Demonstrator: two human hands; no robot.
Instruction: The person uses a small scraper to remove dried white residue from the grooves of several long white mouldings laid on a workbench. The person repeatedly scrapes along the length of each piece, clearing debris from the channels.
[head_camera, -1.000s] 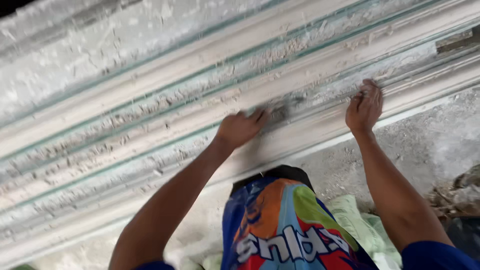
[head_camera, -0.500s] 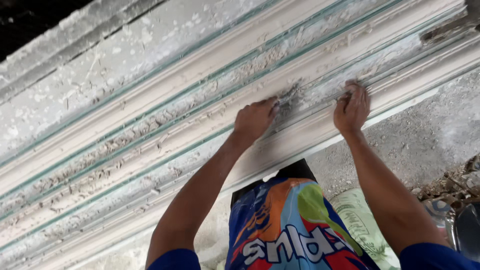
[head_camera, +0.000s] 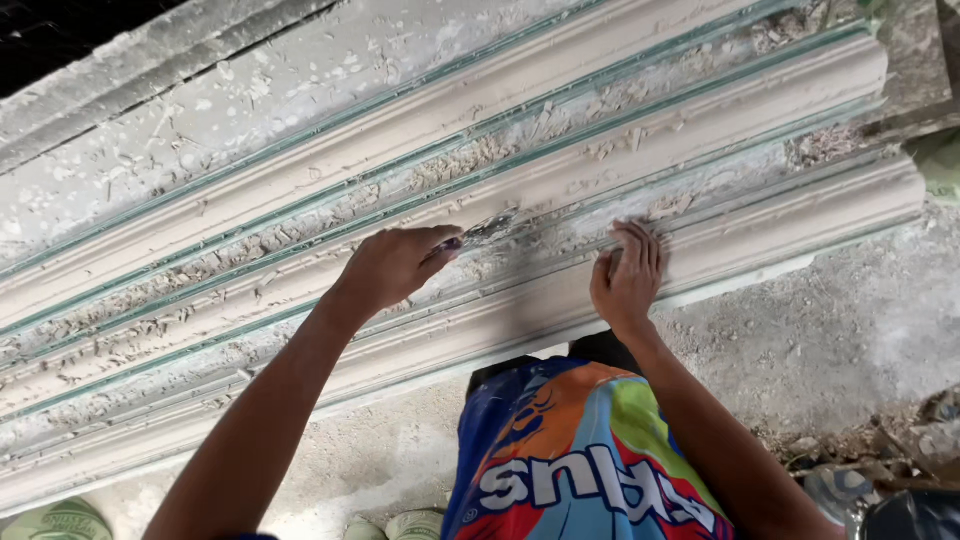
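Both hands had slid toward frame centre along the long white ridged plaster moulding (head_camera: 700, 110). Left hand (head_camera: 395, 265) pinched a thin metal scraping blade (head_camera: 485, 230); right hand (head_camera: 628, 275) lay flat-fingered, holding nothing.

One moulding (head_camera: 700, 110), two hands, one scraper (head_camera: 487, 229)

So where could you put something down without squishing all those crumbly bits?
The grey ground right of the right hand, below the moulding's lowest rounded edge, looks bare until the rubble at the lower right. The pale ground between the forearms is also free. The moulding's grooves are crowded with shavings, most around the left hand and its scraping tool.
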